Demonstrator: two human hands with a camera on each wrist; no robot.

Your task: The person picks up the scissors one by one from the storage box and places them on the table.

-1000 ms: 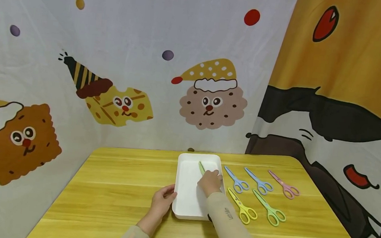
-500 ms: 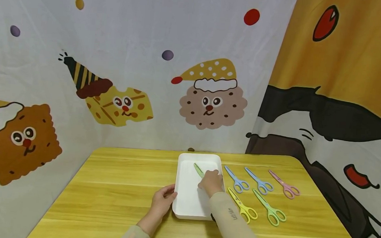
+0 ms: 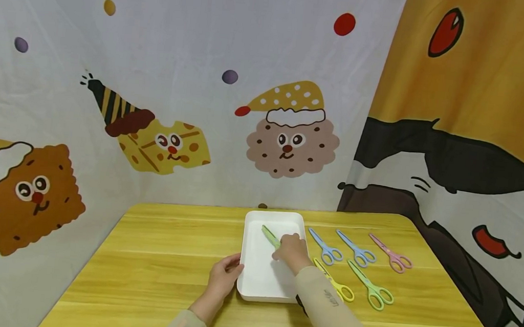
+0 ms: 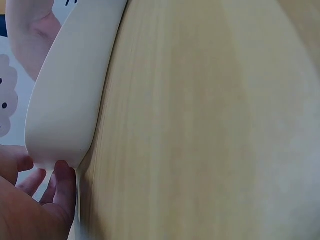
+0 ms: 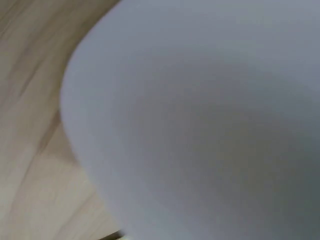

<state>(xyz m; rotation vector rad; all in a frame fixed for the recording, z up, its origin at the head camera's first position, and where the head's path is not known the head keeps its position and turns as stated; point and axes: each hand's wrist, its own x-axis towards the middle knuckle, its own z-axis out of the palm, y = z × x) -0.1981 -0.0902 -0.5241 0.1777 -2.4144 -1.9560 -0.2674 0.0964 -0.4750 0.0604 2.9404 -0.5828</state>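
Note:
A pair of green scissors (image 3: 270, 235) is in the white tray (image 3: 253, 281), blades angled to the far left. My right hand (image 3: 291, 250) holds it by the handle end, which the fingers hide. At the tray's left side my left hand (image 3: 222, 277) holds the edge, thumb near the rim. Up close in the left wrist view, the left hand's fingertips (image 4: 62, 172) touch the tray wall (image 4: 70, 95). The right wrist view shows just the blurred tray (image 5: 150, 125) and some table; neither right hand nor scissors appear there.
Right of the tray lie two blue scissors (image 3: 327, 251) (image 3: 357, 253), pink scissors (image 3: 393, 256), yellow scissors (image 3: 333, 280) partly behind the right sleeve, and another green pair (image 3: 370, 286). All rest on the wooden table (image 3: 157, 258). A printed cloth (image 3: 184, 39) hangs behind.
The green scissors in the tray have turned, their tips swinging to the left. My right hand has shifted slightly and its forearm has moved to the right. The left hand stays at the tray.

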